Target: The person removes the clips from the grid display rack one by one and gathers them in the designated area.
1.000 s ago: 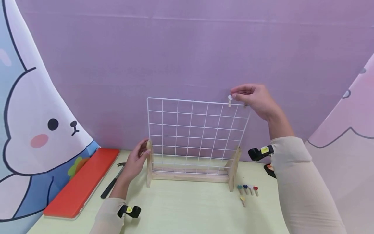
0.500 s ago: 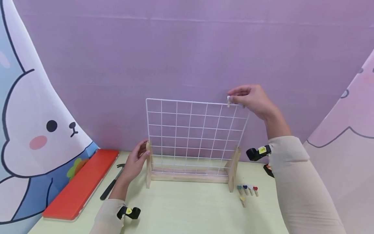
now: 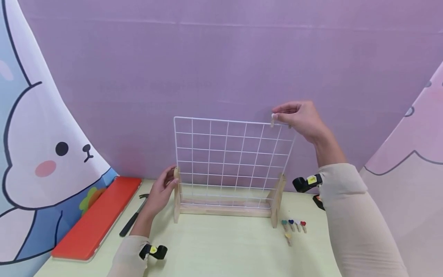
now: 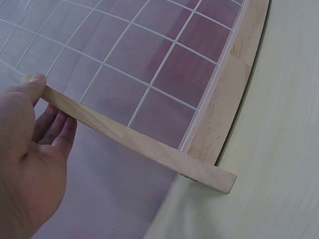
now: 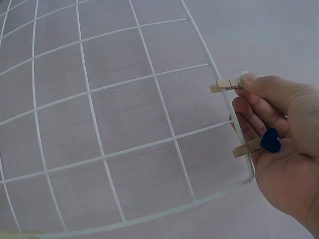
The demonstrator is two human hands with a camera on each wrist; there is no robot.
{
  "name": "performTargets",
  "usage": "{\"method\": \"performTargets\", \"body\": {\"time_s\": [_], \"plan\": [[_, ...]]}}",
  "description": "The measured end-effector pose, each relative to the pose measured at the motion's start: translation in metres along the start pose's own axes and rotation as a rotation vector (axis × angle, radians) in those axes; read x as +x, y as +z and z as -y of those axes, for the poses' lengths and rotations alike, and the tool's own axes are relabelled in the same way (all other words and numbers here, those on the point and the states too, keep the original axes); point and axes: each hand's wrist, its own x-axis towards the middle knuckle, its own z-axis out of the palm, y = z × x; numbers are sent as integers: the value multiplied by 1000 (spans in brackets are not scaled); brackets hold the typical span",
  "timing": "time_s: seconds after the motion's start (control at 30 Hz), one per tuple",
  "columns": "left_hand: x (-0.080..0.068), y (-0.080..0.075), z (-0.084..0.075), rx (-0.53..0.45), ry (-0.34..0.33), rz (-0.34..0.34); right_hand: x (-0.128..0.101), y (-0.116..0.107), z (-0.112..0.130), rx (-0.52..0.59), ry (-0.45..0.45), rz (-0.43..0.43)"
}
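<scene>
1. Right hand point(image 3: 302, 118) is up at the top right corner of the white wire grid point(image 3: 232, 154), thumb and fingertips pinching a small wooden clip point(image 5: 227, 84) onto the top wire.
2. The right wrist view shows a second clip with a dark blue heart point(image 5: 261, 143) on the same wire, just beside the first, right in front of the palm, nearer the corner.
3. Left hand point(image 3: 160, 190) is low, gripping the left wooden upright point(image 3: 177, 196) of the stand, thumb on its front edge, fingers curled behind.
4. The grid stands upright in the wooden base point(image 3: 225, 209) between the two hands.
5. Below the right forearm, on the pale green table point(image 3: 221, 246), there's a row of small heart clips point(image 3: 293, 224), with one more yellow clip point(image 3: 288, 238) just in front of them.
6. Left of the left hand lie a black-handled hammer point(image 3: 133, 217) and, farther out, an orange board point(image 3: 98, 215).
7. A purple backdrop point(image 3: 221, 57) hangs behind both hands.
</scene>
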Motion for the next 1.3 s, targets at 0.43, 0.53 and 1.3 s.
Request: {"method": "performTargets", "body": {"time_s": [0.43,0.53,1.3], "plan": [[2,3,-3,9,-28,4,-2,-12,3,103,-65,-99],[2,3,-3,13,-26,9,-5,-15,4,114,-95,-118],[2,3,-3,10,-25,4,-40,-34,7,128,-191,-113]]}}
